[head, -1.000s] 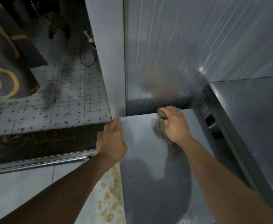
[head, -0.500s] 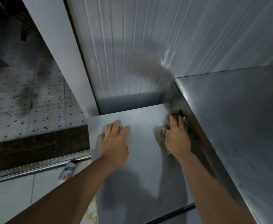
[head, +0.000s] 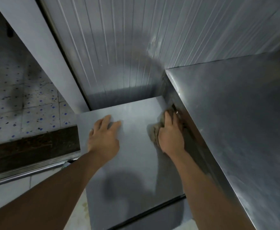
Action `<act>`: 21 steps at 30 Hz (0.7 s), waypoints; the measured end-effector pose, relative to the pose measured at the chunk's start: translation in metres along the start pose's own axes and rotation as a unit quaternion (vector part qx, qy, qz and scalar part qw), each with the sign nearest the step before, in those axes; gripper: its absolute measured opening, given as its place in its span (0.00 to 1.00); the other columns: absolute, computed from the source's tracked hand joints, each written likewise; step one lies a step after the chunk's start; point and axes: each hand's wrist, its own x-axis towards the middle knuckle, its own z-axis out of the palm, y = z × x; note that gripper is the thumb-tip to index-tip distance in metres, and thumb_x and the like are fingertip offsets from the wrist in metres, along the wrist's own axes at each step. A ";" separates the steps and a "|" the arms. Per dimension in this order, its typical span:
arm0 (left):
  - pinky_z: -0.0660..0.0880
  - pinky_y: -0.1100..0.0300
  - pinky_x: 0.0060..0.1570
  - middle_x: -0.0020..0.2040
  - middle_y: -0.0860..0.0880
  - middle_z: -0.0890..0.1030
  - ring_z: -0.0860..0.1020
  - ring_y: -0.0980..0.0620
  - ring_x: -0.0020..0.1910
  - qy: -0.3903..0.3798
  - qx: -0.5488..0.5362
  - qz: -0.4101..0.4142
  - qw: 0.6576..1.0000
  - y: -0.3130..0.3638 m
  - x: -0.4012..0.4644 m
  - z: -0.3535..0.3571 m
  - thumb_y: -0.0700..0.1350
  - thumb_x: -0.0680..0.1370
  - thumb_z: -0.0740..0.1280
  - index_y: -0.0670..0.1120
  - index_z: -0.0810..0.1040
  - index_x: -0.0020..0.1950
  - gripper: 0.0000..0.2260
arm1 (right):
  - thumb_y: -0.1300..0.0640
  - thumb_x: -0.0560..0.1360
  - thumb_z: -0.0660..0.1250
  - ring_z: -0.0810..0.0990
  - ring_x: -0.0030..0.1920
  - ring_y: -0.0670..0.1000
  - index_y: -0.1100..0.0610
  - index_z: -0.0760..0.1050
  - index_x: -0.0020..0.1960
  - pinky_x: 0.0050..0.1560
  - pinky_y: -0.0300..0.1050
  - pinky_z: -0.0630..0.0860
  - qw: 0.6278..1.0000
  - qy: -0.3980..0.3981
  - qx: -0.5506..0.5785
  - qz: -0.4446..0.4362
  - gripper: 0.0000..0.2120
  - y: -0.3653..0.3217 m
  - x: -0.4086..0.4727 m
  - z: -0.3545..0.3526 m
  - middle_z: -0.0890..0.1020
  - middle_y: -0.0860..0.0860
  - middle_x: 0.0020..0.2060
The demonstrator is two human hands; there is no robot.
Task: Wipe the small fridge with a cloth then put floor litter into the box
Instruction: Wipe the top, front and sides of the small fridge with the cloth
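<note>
Head view: left hand (head: 103,138) flat, fingers straight, pressed on fridge (head: 136,163) top at 9 o'clock. Right hand (head: 170,136) at 3 o'clock, curled over cloth (head: 155,133), against steel counter (head: 235,122) edge. Tiled floor (head: 28,105) at 10 o'clock.

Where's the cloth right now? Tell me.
In the head view the cloth lies under the right hand, on the right edge of the small fridge's top, against the taller steel cabinet beside it.

Right hand (head: 170,138) with cloth (head: 155,133) on fridge top (head: 136,163)
</note>
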 end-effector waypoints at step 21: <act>0.56 0.48 0.71 0.77 0.57 0.43 0.45 0.55 0.76 -0.057 -0.018 -0.016 0.998 -0.067 -0.063 -0.009 0.60 0.66 0.73 0.51 0.49 0.77 0.48 | 0.61 0.75 0.60 0.56 0.75 0.56 0.56 0.64 0.72 0.73 0.52 0.55 0.973 -0.057 -0.038 -0.218 0.26 -0.045 -0.055 0.003 0.60 0.56 0.74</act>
